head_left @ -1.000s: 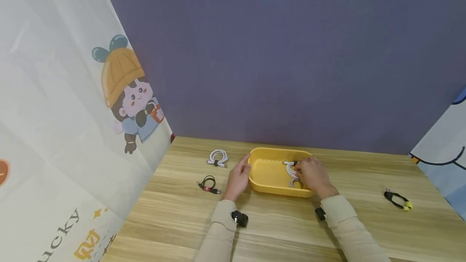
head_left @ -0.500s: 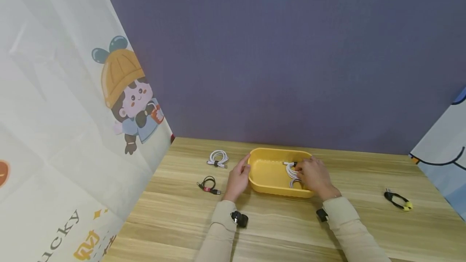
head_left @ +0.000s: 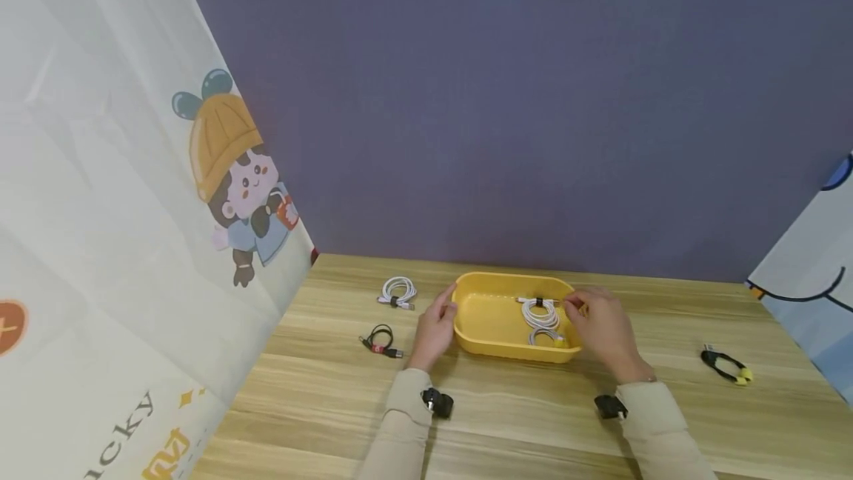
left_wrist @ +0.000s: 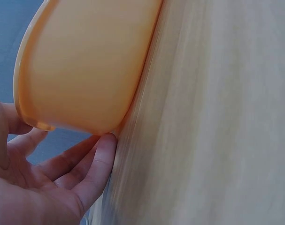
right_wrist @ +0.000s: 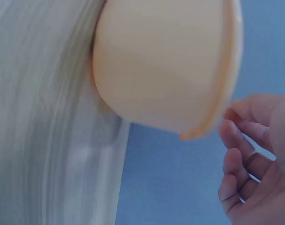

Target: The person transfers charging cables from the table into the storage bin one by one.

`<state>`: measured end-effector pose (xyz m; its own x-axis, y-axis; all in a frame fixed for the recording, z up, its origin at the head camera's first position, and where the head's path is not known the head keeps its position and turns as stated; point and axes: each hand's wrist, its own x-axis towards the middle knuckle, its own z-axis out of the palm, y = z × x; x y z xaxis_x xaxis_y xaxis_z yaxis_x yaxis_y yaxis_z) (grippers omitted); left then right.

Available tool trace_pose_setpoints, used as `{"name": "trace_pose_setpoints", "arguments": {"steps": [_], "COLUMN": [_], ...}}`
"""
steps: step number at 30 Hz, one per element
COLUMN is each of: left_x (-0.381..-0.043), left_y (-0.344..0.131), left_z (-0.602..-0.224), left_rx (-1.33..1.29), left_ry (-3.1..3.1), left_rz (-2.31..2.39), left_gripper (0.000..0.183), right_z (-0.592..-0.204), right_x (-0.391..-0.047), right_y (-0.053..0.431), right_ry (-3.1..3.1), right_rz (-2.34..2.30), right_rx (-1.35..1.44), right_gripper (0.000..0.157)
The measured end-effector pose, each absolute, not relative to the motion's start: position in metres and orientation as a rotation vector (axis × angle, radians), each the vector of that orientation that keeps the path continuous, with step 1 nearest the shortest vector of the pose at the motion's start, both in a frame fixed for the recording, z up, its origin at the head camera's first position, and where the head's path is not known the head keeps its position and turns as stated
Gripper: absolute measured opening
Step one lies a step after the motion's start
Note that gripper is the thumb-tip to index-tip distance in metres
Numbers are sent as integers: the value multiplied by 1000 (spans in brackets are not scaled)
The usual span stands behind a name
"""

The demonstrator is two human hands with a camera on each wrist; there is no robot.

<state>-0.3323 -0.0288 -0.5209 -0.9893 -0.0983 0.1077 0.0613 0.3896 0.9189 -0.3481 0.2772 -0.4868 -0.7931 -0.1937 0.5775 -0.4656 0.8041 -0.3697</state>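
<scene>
A yellow plastic basket (head_left: 489, 317) sits on the table. Its left end is held by my left hand (head_left: 435, 328), with the thumb at the rim and fingers against the end wall (left_wrist: 86, 89). Inside, toward the right, lie a coiled white cable (head_left: 541, 313) with a black tie and a smaller pale coiled cable (head_left: 545, 335) with a yellow part. By the right rim is my right hand (head_left: 603, 324), its fingers loosely bent and nothing visible in them. The right wrist view shows that hand (right_wrist: 257, 154) beside the basket's outer wall (right_wrist: 165, 65).
On the wood-grain table (head_left: 506, 421), left of the basket, lie a coiled white cable (head_left: 397, 292) and a small black cable (head_left: 382, 341) with a red tie. Far right is a black cable (head_left: 726, 366) with a yellow tie. A dark wall (head_left: 520, 110) stands behind.
My right hand has drawn back out of the basket to the right rim, uncovering the coiled cables inside. The left hand stays at the basket's left end.
</scene>
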Motion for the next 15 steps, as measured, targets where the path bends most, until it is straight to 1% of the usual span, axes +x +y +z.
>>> {"name": "trace_pose_setpoints", "arguments": {"steps": [7, 15], "left_x": [-324, -313], "left_y": [-40, -52], "left_z": [-522, -524], "left_rx": [-5, -35], "left_ry": [-2507, -2524], "left_rz": [-1662, -1682], "left_gripper": [45, 44], "right_z": [-480, -483], "right_x": [-321, -294], "right_y": [293, 309], "right_ry": [-2483, -2451], "right_rz": [768, 813], "right_rx": [327, 197], "right_gripper": [12, 17]}}
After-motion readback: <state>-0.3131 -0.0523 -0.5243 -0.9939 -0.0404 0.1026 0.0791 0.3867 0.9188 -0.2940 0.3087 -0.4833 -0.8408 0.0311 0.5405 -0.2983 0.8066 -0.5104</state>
